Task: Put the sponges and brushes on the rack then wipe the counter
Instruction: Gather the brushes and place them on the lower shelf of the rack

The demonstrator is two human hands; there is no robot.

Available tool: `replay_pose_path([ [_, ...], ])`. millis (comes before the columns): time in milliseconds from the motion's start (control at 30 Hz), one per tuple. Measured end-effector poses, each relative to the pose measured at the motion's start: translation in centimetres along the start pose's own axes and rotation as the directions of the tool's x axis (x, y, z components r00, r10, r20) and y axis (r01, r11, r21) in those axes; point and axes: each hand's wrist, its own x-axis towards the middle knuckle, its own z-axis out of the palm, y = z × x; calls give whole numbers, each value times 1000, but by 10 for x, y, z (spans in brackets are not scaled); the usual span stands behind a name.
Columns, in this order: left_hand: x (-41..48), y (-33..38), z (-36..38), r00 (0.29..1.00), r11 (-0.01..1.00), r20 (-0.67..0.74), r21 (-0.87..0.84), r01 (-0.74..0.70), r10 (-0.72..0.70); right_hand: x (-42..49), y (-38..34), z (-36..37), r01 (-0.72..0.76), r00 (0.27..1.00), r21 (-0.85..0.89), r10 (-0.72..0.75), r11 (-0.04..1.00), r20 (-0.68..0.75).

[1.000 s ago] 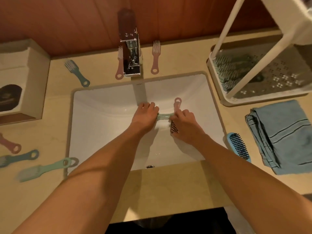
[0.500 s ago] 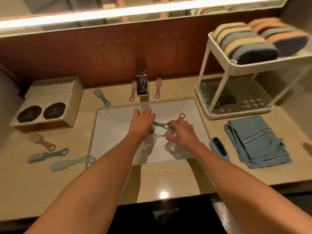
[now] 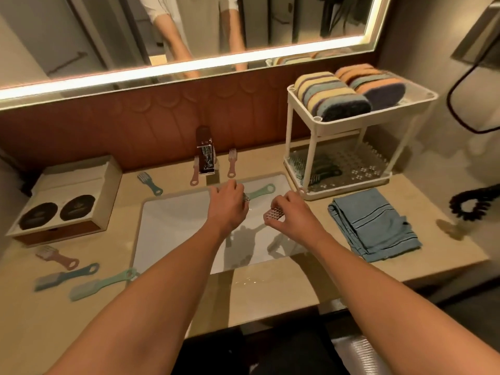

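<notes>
Over the white sink point(image 3: 173, 220), my left hand point(image 3: 228, 204) is shut on a green brush point(image 3: 261, 191) whose ringed handle points right. My right hand point(image 3: 292, 212) is shut on a pink brush point(image 3: 273, 214), bristles facing me. The white two-tier rack point(image 3: 349, 123) stands at the right; several striped sponges point(image 3: 332, 93) fill its top shelf and several green brushes point(image 3: 318, 169) lie on the bottom tray. Loose brushes remain on the counter: pink point(image 3: 58, 256), blue point(image 3: 65, 276) and green point(image 3: 102, 284) at the left, blue point(image 3: 150, 183) and two pink point(image 3: 232, 167) by the faucet.
A chrome faucet point(image 3: 206, 154) stands behind the sink. A folded blue towel point(image 3: 374, 223) lies right of the sink. A beige box point(image 3: 65, 201) sits at the left. A black coiled cord point(image 3: 473, 205) hangs at the far right, and a lit mirror point(image 3: 189, 31) spans the wall.
Both hands rose out of the sink basin and shifted right, each carrying its brush. My view tilted up, bringing the rack's top shelf and the mirror into sight.
</notes>
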Motion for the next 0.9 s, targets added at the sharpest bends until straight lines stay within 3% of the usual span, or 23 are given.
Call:
replay_pose_path([
  [500,55,54,18,996,996,64,-69,-52,56,2,63,-38,-204,976,-110,193,973,-101],
  [800,98,68,43,991,992,125,-124,-29,45,48,105,-49,-292,956,-138,283,947,-76],
  [900,112,71,50,992,991,122,-130,-25,41,68,112,-44,-382,924,-53,380,923,-47],
])
